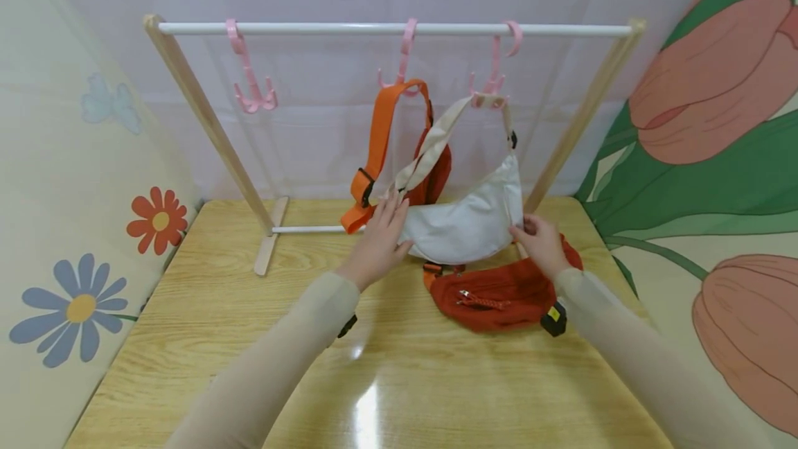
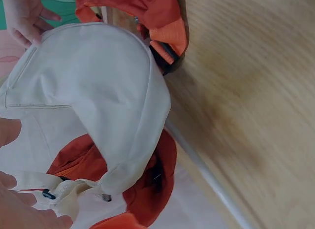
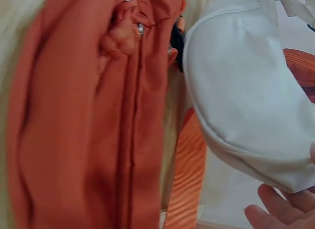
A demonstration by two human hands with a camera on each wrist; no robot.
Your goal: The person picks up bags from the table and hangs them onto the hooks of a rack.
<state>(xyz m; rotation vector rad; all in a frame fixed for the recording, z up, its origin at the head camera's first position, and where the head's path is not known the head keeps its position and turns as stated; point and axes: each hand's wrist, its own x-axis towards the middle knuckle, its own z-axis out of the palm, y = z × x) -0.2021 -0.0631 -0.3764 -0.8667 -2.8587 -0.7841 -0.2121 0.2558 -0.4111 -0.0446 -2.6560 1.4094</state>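
Note:
A white waist bag (image 1: 464, 231) hangs by its cream strap (image 1: 436, 141) from the right pink hook (image 1: 492, 82). My left hand (image 1: 380, 238) is at the bag's left end, its fingers fairly straight beside the strap; in the left wrist view the fingers (image 2: 29, 202) lie near the knotted strap and buckle. At the bag's right end, my right hand (image 1: 541, 244) pinches the corner between thumb and fingers. Behind the white bag, a red-orange waist bag (image 1: 441, 172) hangs from the middle pink hook (image 1: 406, 54) by an orange strap. Another red waist bag (image 1: 492, 296) lies below on the table.
A white rod (image 1: 324, 28) on wooden posts (image 1: 206, 116) carries the hooks. The left pink hook (image 1: 252, 82) holds no bag. A lower white bar (image 1: 305, 229) runs near the table's back. A black buckle (image 1: 348, 326) shows beside my left forearm on the wooden table (image 1: 206, 338).

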